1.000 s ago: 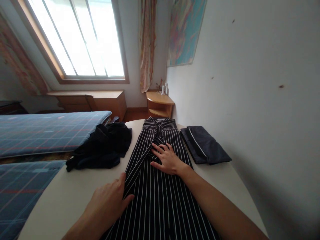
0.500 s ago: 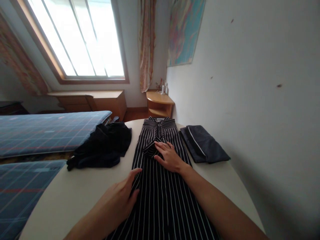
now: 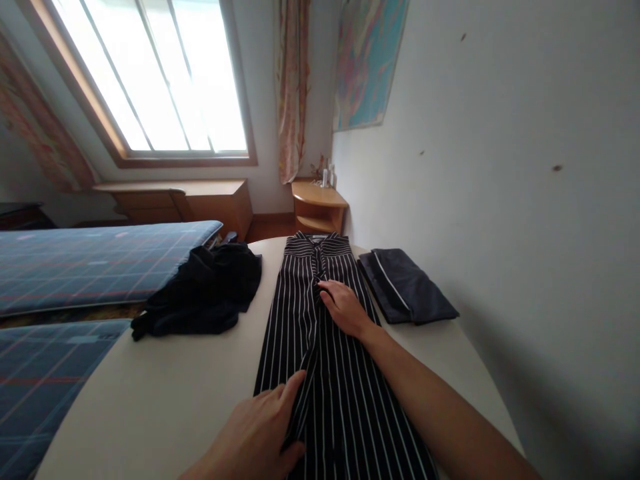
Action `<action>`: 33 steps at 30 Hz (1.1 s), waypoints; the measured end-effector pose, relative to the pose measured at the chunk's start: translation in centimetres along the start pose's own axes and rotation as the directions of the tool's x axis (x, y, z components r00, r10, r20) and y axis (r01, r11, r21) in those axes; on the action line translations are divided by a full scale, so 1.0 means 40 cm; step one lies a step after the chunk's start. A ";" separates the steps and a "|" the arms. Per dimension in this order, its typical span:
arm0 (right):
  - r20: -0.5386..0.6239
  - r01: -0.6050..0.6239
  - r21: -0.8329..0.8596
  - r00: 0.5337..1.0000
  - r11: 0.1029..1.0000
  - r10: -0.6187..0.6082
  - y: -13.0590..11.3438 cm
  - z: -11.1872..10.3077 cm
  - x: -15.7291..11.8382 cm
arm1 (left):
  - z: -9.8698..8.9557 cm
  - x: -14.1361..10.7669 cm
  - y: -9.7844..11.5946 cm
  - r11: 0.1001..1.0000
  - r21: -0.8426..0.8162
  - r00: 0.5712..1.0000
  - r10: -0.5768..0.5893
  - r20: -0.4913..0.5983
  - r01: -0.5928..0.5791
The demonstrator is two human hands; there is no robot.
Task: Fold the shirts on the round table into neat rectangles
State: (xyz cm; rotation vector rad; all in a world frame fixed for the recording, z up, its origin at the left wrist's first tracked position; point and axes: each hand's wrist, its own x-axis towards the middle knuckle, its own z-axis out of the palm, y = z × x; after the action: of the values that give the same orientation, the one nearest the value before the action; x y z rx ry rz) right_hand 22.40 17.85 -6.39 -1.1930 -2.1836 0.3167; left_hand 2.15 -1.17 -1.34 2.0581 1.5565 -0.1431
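A black shirt with white stripes (image 3: 340, 380) lies lengthwise on the pale round table (image 3: 170, 400), its collar at the far end. My right hand (image 3: 345, 308) rests on the middle of the shirt front, fingers extended to the left and the thumb just below them. Some cloth under its fingertips is hidden. My left hand (image 3: 265, 423) touches the shirt's near left part. Its index finger and thumb are apart; the other fingers are mostly hidden. A loose lengthwise fold of striped cloth runs between both hands.
Left of the shirt lies a crumpled black garment (image 3: 210, 290). A folded dark garment with a white line (image 3: 407, 287) lies to the right, near the wall (image 3: 500, 240). Plaid-covered mattresses (image 3: 100, 267) stand beyond the table's left edge. A small wooden corner shelf (image 3: 320, 195) is behind.
My left hand has moved right and nearer, across the shirt. The striped cuff beside my right hand has shifted right, mostly out of sight. The lengthwise fold now lies further right.
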 end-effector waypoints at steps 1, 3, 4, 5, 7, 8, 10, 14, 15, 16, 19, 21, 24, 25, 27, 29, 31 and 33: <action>-0.009 0.000 0.000 1.000 1.000 0.000 -0.002 0.000 0.000 | -0.003 -0.002 0.005 1.000 0.020 0.999 -0.003 0.036 0.002; -0.013 0.012 -0.004 1.000 1.000 -0.012 -0.005 0.000 0.000 | -0.009 -0.007 0.015 0.998 0.058 0.994 0.014 0.111 -0.020; -0.004 0.026 -0.007 1.000 1.000 -0.026 -0.004 0.001 0.000 | -0.011 -0.009 0.020 0.997 0.067 0.989 0.038 0.146 -0.048; 0.009 0.044 -0.012 0.999 0.999 -0.044 -0.003 0.002 0.000 | -0.014 -0.011 0.025 0.995 0.064 0.982 0.070 0.177 -0.082; 0.033 0.079 -0.025 0.996 0.997 -0.078 0.004 0.009 0.002 | -0.022 -0.016 0.034 0.987 0.014 0.960 0.153 0.233 -0.161; 0.039 0.093 -0.032 0.995 0.995 -0.091 0.008 0.012 0.003 | -0.027 -0.019 0.038 0.979 -0.030 0.945 0.203 0.256 -0.202; 0.040 0.104 -0.045 0.994 0.994 -0.102 0.017 0.020 0.004 | -0.038 -0.025 0.043 0.949 -0.126 0.909 0.312 0.276 -0.287; 0.013 0.089 -0.051 0.996 0.995 -0.089 0.027 0.027 0.006 | -0.054 -0.030 0.039 0.899 -0.117 0.894 0.434 0.109 -0.422; 0.006 0.086 -0.052 0.996 0.995 -0.085 0.028 0.027 0.006 | -0.055 -0.028 0.036 0.893 -0.072 0.891 0.449 0.074 -0.444; 0.001 0.084 -0.053 0.996 0.995 -0.084 0.028 0.027 0.006 | -0.055 -0.025 0.033 0.886 -0.029 0.884 0.464 0.054 -0.463; -0.004 0.086 -0.051 0.996 0.995 -0.086 0.028 0.028 0.006 | -0.050 -0.018 0.024 0.847 0.016 0.845 0.528 0.082 -0.531; -0.002 0.087 -0.046 0.996 0.995 -0.087 0.029 0.028 0.005 | -0.043 -0.017 0.021 0.823 0.010 0.818 0.564 0.117 -0.569; 0.007 0.089 -0.039 0.996 0.995 -0.089 0.031 0.029 0.005 | -0.031 -0.018 0.019 0.803 0.044 0.800 0.585 0.132 -0.594; 0.009 0.092 -0.039 0.996 0.995 -0.092 0.032 0.029 0.005 | -0.026 -0.018 0.018 0.800 0.056 0.799 0.587 0.128 -0.597; 0.010 0.095 -0.041 0.995 0.995 -0.095 0.033 0.030 0.004 | -0.015 -0.016 0.016 0.798 0.081 0.801 0.587 0.112 -0.597; 0.005 0.093 -0.042 0.996 0.995 -0.093 0.033 0.031 0.004 | -0.003 -0.011 0.012 0.790 0.093 0.795 0.598 0.099 -0.606; 0.002 0.093 -0.035 0.996 0.995 -0.093 0.031 0.030 0.005 | 0.008 -0.001 0.009 0.765 0.099 0.772 0.632 0.072 -0.636; -0.012 0.100 -0.022 0.995 0.995 -0.101 0.028 0.027 0.005 | 0.014 0.010 0.007 0.704 0.096 0.709 0.705 0.027 -0.704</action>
State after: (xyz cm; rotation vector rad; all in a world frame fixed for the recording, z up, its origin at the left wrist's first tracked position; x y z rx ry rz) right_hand 22.39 18.75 -7.69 -1.0892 -2.2321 0.2433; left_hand 2.65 -1.13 -1.87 2.5869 0.6632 0.0865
